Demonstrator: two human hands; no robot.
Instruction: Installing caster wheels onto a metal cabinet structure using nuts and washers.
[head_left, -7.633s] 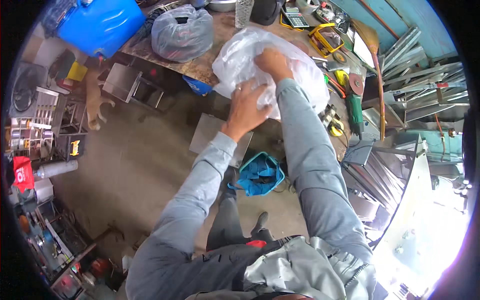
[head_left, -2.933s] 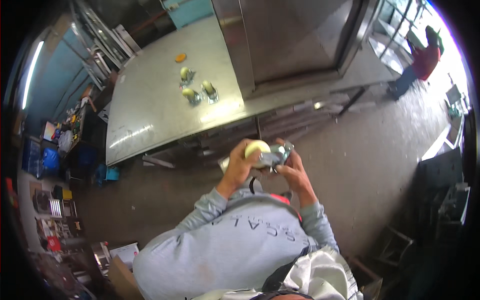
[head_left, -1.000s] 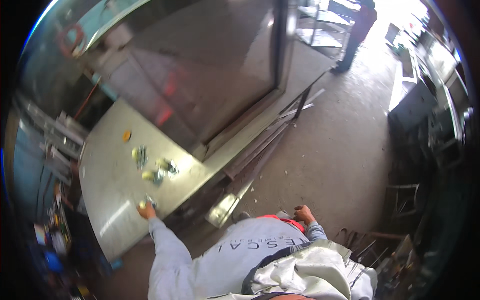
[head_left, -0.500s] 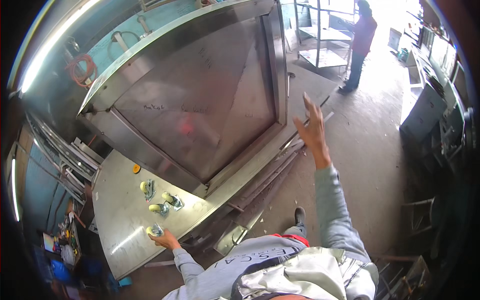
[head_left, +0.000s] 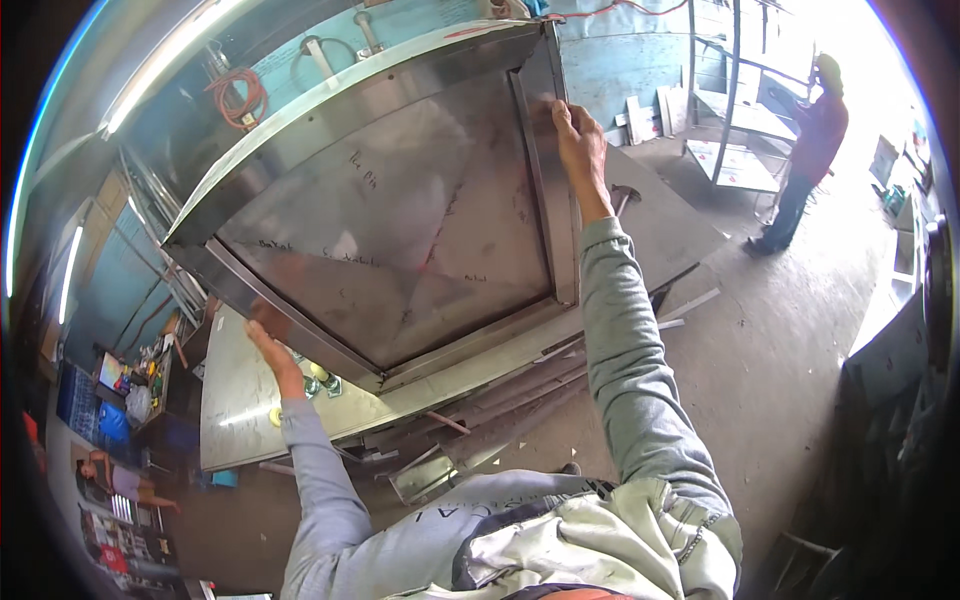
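A large stainless steel frame with a recessed sheet panel [head_left: 400, 220] stands tilted on a flat metal sheet tabletop [head_left: 225, 410]. Handwritten marks run across the panel. My right hand [head_left: 583, 150] is closed around the frame's right side, near its upper end. At the lower left edge, my left hand [head_left: 275, 360] lies against the frame with its fingers stretched out. Casters [head_left: 325, 380] with yellowish wheels rest on the tabletop just beyond my left wrist, partly hidden by it. A hammer [head_left: 625, 195] lies on the tabletop near my right forearm.
Metal lengths [head_left: 520, 400] lie below the tabletop's near edge. A person [head_left: 810, 150] stands by a metal rack [head_left: 730, 120] at the far right. Another person [head_left: 125, 480] is at the far left. Sheet-metal pieces [head_left: 890, 340] lean at the right.
My left hand has let go of a caster and moved up to the frame's left edge. My right hand has gone from open in the air to the frame's right side. The view has shifted.
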